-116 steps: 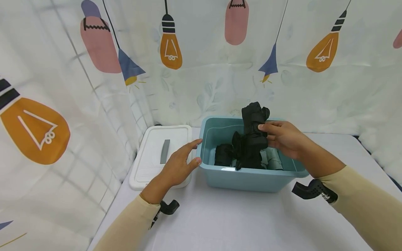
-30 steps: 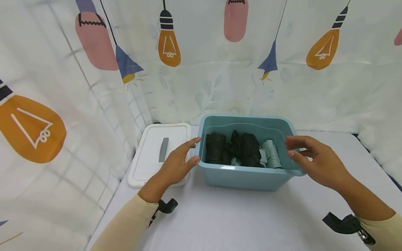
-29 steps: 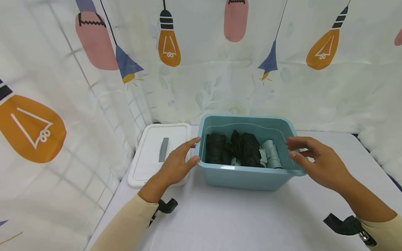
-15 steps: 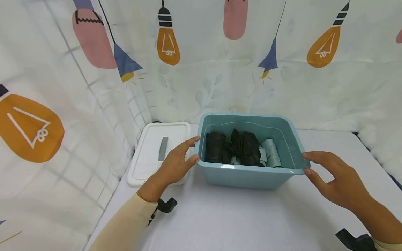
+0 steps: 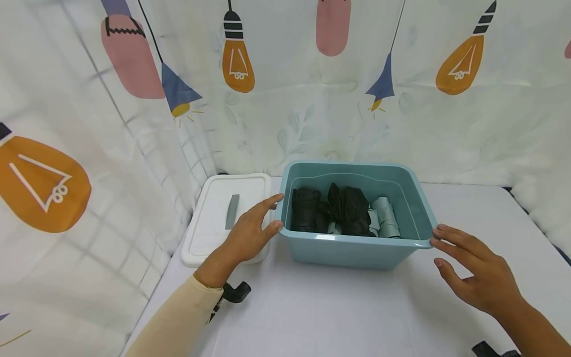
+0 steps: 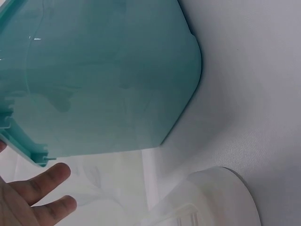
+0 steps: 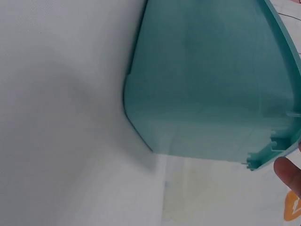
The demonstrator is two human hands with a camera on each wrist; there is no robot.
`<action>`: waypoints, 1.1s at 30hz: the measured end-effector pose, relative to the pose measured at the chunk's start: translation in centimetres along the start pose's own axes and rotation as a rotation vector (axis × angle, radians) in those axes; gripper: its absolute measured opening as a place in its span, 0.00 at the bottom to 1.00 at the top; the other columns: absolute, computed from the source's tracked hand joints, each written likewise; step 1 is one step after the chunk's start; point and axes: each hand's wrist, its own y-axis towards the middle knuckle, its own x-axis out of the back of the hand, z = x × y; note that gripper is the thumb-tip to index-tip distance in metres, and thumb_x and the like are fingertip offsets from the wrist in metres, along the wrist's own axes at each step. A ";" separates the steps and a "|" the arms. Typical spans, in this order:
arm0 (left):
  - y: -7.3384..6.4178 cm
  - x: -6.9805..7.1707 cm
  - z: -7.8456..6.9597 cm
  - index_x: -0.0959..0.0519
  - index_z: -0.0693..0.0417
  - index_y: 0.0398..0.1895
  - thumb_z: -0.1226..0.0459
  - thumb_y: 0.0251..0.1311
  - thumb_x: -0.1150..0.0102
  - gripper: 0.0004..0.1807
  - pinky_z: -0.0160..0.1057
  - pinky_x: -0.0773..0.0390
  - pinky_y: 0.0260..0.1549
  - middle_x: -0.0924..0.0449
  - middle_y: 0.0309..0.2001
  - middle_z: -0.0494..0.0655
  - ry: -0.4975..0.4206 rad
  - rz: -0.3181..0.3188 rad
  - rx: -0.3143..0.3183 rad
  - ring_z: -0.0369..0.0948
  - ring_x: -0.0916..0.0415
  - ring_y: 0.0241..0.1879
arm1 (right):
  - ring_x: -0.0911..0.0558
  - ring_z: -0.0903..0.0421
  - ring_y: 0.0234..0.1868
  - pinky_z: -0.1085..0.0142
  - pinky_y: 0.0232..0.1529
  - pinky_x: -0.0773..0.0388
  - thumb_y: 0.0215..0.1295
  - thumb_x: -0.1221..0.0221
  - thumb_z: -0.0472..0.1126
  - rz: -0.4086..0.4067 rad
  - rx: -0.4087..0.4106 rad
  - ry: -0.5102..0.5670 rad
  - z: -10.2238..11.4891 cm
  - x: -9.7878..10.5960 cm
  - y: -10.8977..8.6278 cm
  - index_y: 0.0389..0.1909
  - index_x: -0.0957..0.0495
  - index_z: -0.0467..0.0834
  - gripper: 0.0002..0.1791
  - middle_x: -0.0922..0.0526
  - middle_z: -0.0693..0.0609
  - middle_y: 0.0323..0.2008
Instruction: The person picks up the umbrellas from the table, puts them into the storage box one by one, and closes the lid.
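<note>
A light blue plastic storage bin [image 5: 343, 253] stands on the table. Inside it lie black rolled bundles [image 5: 305, 210], a crumpled black bundle [image 5: 354, 210] and pale blue-green rolls [image 5: 386, 218]. My left hand [image 5: 250, 233] has its fingertips and thumb at the bin's left rim, fingers extended. At the right front corner, the fingertips of my right hand [image 5: 479, 272] touch the rim, with the thumb apart from it. In the left wrist view, two fingers [image 6: 42, 186] show beside the rim. A fingertip [image 7: 288, 172] shows near the rim in the right wrist view.
A white lid [image 5: 218, 208] with a grey handle lies left of the bin, partly behind my left hand. The white-covered table [image 5: 334, 312] extends in front. A patterned curtain [image 5: 285, 119] hangs behind and to the left.
Earlier my right hand held a black bundle over the bin; that bundle now lies inside. My right hand has moved right and down to the bin's right rim. The left hand stays put.
</note>
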 end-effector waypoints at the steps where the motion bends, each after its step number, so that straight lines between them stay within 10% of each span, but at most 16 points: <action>1: 0.0 0.0 0.0 0.45 0.28 0.81 0.34 0.73 0.57 0.37 0.63 0.27 0.57 0.26 0.66 0.51 0.000 0.002 0.002 0.52 0.28 0.62 | 0.20 0.57 0.62 0.83 0.58 0.34 0.76 0.45 0.55 -0.017 0.004 0.008 0.0 -0.2 0.0 0.44 0.13 0.34 0.26 0.14 0.38 0.47; 25: -0.1 2.2 -0.2 0.43 0.33 0.81 0.38 0.72 0.48 0.38 0.63 0.36 0.66 0.34 0.74 0.47 -0.146 0.062 0.028 0.49 0.38 0.73 | 0.20 0.64 0.60 0.76 0.62 0.31 0.75 0.48 0.48 -0.160 -0.064 0.034 0.7 -1.6 1.1 0.32 0.15 0.29 0.26 0.15 0.36 0.38; 33: 0.7 3.3 1.8 0.41 0.51 0.79 0.40 0.74 0.49 0.40 0.59 0.28 0.62 0.38 0.75 0.52 -0.112 -0.039 0.197 0.55 0.35 0.70 | 0.21 0.65 0.60 0.76 0.62 0.31 0.75 0.49 0.47 -0.144 -0.102 0.012 0.6 -1.6 0.6 0.32 0.15 0.29 0.26 0.15 0.35 0.38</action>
